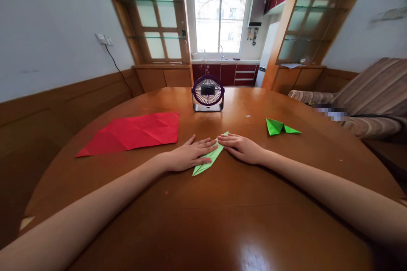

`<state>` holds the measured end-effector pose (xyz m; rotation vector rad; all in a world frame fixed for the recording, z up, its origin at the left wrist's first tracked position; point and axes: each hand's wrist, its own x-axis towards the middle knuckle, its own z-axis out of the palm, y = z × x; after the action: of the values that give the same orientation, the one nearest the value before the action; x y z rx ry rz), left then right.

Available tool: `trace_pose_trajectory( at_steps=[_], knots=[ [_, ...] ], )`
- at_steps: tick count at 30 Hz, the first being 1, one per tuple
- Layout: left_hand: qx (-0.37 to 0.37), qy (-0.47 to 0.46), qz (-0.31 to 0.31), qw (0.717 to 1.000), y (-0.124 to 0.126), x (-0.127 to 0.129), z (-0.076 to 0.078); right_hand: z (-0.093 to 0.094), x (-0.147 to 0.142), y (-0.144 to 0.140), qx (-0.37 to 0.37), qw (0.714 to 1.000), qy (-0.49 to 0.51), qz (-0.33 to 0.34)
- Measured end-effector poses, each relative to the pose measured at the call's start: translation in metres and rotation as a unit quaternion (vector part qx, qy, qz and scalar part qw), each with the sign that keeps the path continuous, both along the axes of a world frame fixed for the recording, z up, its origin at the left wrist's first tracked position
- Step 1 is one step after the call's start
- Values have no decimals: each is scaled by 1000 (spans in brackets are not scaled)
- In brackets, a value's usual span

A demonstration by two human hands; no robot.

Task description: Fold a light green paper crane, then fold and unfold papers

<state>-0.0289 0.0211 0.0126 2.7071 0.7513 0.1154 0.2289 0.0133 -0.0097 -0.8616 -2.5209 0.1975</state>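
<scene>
A folded light green sheet of paper [212, 160] lies slantwise on the table, long and narrow with pointed ends. My left hand [187, 155] rests flat across its left side, fingers spread, covering part of the folds. From the other side, my right hand [243, 148] touches the upper part of the paper with its fingertips; its fingers are stretched out and lie close together. Neither hand is closed round the paper.
A creased red paper sheet [143, 132] lies to the left. At the right is a folded bright green paper piece [275, 127]. A small dark purple fan [208, 92] stands toward the back of the wooden table [203, 220]. A striped sofa [372, 93] is beyond the right edge.
</scene>
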Motion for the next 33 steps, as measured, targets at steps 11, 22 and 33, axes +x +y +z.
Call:
trace_pose_trajectory(
  at_steps=[11, 22, 33],
  knots=[
    [-7, -9, -31, 999, 4, -4, -1, 0, 0, 0, 1, 1000, -10, -1],
    [-18, 19, -36, 999, 0, -4, 6, 2, 0, -1, -5, 1000, -4, 6],
    [18, -74, -45, 996, -6, -10, -1, 3, 0, -3, 1, 1000, -1, -8]
  ],
)
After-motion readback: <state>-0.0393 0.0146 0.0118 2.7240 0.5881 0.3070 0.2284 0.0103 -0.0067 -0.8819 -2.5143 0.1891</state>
